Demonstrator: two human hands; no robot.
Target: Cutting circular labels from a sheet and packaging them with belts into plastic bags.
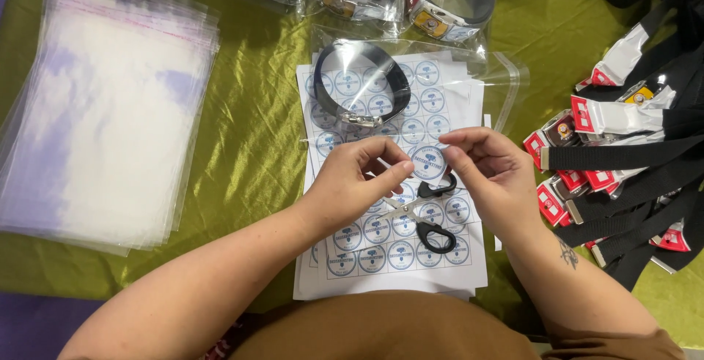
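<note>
Brown lap [389, 331], cut off below. Left hand [359, 177] and right hand [491, 169] pinch one round sticker [429, 162] between thumb and fingertips. Scissors [429, 221] lie just beneath the fingers, blades partly hidden. Beyond the fingertips, a clear bag [440, 74] holds a coiled belt [352, 89], over sticker sheets [396, 250].

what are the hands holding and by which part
A round blue-and-white sticker, pinched at its left edge by the left hand and its right edge by the right hand.
</note>
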